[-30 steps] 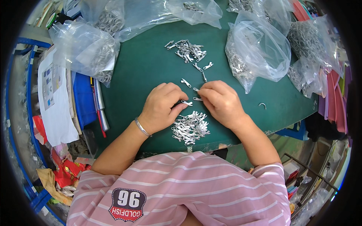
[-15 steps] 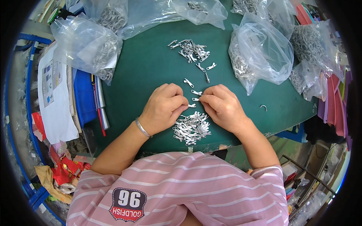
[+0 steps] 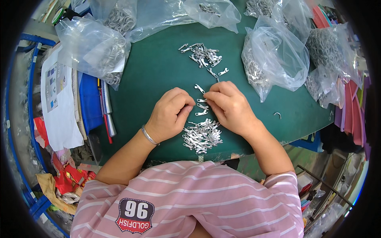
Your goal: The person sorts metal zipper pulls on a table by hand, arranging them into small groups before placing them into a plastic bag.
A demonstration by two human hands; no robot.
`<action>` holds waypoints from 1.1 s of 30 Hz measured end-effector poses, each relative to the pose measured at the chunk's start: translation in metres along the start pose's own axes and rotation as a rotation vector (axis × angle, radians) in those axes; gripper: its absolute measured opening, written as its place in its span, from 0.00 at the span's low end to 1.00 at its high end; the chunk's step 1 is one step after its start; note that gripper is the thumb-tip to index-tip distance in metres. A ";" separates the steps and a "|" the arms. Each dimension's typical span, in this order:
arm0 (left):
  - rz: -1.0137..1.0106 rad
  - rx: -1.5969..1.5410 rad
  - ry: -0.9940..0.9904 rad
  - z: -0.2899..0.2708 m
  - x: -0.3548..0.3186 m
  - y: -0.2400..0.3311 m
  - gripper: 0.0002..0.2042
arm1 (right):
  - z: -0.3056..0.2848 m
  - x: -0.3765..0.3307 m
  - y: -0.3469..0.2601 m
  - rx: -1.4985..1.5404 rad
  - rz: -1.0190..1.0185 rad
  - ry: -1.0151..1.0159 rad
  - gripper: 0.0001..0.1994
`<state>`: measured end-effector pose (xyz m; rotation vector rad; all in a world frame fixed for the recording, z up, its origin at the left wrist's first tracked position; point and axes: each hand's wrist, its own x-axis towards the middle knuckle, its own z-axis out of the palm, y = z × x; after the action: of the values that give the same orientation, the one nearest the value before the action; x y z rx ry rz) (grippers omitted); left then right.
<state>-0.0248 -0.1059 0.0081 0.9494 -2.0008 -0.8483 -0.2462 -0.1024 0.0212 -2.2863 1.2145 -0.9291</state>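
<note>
My right hand (image 3: pixel 230 106) is closed, its fingertips at one end of a small silver metal piece (image 3: pixel 201 100) with a slotted, flat end. Close by on the left, my left hand (image 3: pixel 168 115), with a bangle at the wrist, has its thumb and fingers curled together; whatever may be in them is hidden. Between the hands lie two similar loose pieces, the lower one (image 3: pixel 201 113) nearest the pile. Just beyond my right fingertips rests another single piece (image 3: pixel 199 88). A dense pile of these pieces (image 3: pixel 201 137) is in front of me, and a smaller pile (image 3: pixel 204 54) lies farther off.
Clear plastic bags of metal rings stand at the left (image 3: pixel 107 55) and right (image 3: pixel 325 47); another bag (image 3: pixel 256 67) is nearer. A curved metal bit (image 3: pixel 277 115) lies on the green table (image 3: pixel 158 59). A blue tray (image 3: pixel 89 103) and pens border the left side.
My right hand has shifted slightly up and left, onto a piece. My left hand has drawn back up and left from the piece it was touching, which now lies on the table.
</note>
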 end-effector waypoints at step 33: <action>-0.006 0.040 0.012 0.001 0.001 0.000 0.07 | -0.008 0.016 0.012 -0.185 -0.105 -0.166 0.10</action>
<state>-0.0265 -0.1059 0.0080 0.9814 -2.0127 -0.8066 -0.2520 -0.1228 0.0257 -2.5370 1.1617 -0.6691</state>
